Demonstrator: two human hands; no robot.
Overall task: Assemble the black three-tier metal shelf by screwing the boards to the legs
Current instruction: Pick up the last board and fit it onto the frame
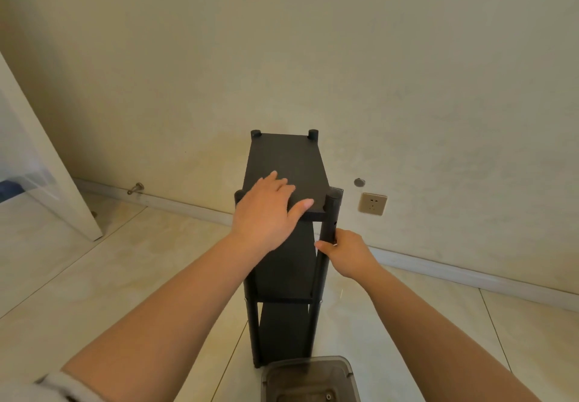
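Shelf (283, 276) upright on floor (125, 260).
Left hand (266, 210) open, flat on top board (291, 163); right hand (347, 254) closed around near-right leg (327, 235).

Wall socket (372, 203), doorstop (136, 188) — clear bin (310, 379)

Left hand (266, 210) flat on the shelf (291, 163); right hand (347, 253) grips its near-right leg (327, 229).

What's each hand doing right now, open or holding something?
Left hand: open, palm flat on the top board.
Right hand: closed around the near right leg, just below the top board.
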